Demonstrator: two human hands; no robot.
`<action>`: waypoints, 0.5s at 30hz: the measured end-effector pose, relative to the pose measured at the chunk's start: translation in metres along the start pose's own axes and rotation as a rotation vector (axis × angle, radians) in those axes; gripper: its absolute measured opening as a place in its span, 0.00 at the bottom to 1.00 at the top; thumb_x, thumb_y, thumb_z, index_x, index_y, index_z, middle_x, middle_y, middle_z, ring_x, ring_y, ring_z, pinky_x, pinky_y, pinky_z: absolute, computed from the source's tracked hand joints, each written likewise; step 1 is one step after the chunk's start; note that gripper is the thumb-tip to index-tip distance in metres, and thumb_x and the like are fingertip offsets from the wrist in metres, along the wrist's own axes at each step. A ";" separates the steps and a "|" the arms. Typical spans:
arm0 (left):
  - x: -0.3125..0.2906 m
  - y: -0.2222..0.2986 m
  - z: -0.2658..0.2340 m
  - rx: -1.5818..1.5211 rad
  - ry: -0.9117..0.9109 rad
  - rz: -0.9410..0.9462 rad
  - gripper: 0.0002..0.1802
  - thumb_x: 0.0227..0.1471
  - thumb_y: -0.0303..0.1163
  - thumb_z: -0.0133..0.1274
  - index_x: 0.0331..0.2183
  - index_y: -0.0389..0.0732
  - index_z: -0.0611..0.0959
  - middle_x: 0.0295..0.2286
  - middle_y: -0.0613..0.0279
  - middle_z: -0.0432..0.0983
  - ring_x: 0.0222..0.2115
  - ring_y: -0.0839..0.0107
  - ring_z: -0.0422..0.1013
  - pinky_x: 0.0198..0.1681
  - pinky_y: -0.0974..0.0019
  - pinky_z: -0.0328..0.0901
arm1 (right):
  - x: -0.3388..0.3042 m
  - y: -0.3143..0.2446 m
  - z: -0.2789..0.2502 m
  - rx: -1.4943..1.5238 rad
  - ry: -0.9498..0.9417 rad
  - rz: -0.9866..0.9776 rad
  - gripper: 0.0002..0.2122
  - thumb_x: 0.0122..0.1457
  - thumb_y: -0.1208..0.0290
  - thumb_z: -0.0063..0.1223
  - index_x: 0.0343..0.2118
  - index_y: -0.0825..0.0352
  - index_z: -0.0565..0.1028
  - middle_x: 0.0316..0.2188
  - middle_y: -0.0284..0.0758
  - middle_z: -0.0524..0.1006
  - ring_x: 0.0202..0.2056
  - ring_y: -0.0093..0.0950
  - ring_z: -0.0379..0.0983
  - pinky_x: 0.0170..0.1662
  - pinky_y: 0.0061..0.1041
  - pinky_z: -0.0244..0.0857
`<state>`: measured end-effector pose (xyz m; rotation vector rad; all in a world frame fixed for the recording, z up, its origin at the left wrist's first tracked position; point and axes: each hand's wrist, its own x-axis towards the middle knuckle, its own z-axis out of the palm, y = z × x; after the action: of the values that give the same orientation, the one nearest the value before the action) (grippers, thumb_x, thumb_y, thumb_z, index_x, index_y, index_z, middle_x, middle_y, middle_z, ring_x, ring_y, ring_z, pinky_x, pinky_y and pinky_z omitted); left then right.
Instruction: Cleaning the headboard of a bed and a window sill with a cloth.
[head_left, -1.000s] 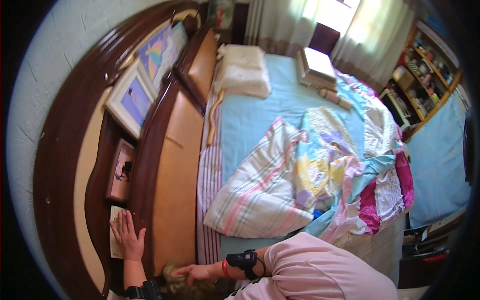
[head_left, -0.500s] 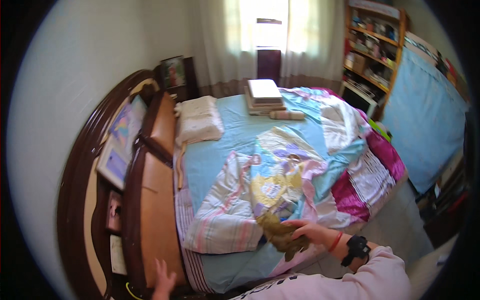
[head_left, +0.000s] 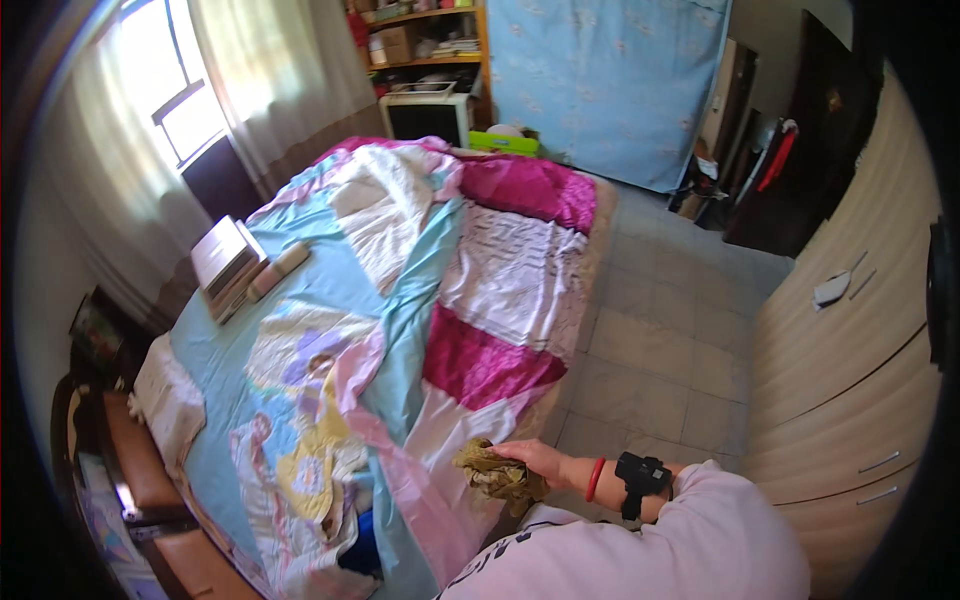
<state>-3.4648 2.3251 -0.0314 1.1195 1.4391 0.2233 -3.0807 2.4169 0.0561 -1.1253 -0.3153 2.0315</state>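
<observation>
My right hand (head_left: 535, 461) grips a crumpled olive-brown cloth (head_left: 500, 474), held up over the near edge of the bed. Its fingers close on the cloth's upper right side, and the rest bunches below them. A red band and a black device circle that wrist. Under and beyond the cloth lie a white and pink sheet edge (head_left: 425, 520) and a rumpled patchwork quilt (head_left: 320, 440) in yellow, purple and white. My left hand is out of the picture.
White boxes (head_left: 226, 258) and a beige roll (head_left: 280, 270) lie on the blue sheet near a pillow (head_left: 170, 390). A magenta and white cover (head_left: 500, 375) hangs at the bed's right side. Tiled floor (head_left: 660, 350) separates the bed from a light wooden wardrobe (head_left: 850, 400).
My view has swung to the right, bringing in the floor and wardrobe. The cloth stays in my right hand, now more bunched. My left hand has left the picture.
</observation>
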 end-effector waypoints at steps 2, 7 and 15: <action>0.012 0.027 0.003 -0.018 -0.023 0.021 0.32 0.48 0.42 0.47 0.51 0.36 0.59 0.45 0.48 0.63 0.46 0.61 0.61 0.48 0.63 0.57 | 0.002 -0.024 -0.001 -0.061 0.078 -0.018 0.16 0.56 0.67 0.42 0.46 0.67 0.67 0.43 0.33 0.70 0.44 0.21 0.65 0.48 0.23 0.59; 0.091 0.110 0.041 0.061 -0.308 0.106 0.30 0.48 0.39 0.48 0.50 0.36 0.62 0.45 0.50 0.64 0.46 0.63 0.62 0.48 0.63 0.57 | -0.039 -0.054 -0.065 -0.039 0.281 -0.329 0.16 0.55 0.67 0.44 0.45 0.66 0.69 0.43 0.32 0.70 0.45 0.20 0.64 0.48 0.21 0.57; 0.160 0.195 0.088 0.102 -0.546 0.183 0.26 0.48 0.34 0.49 0.48 0.35 0.65 0.45 0.53 0.65 0.46 0.65 0.62 0.49 0.64 0.57 | -0.114 -0.052 -0.135 0.066 0.609 -0.425 0.15 0.53 0.71 0.47 0.44 0.68 0.69 0.39 0.33 0.72 0.39 0.20 0.68 0.42 0.19 0.63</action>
<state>-3.2625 2.4991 -0.0201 1.2758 0.8725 -0.0319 -2.9110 2.3488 0.0759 -1.4299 -0.1543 1.2529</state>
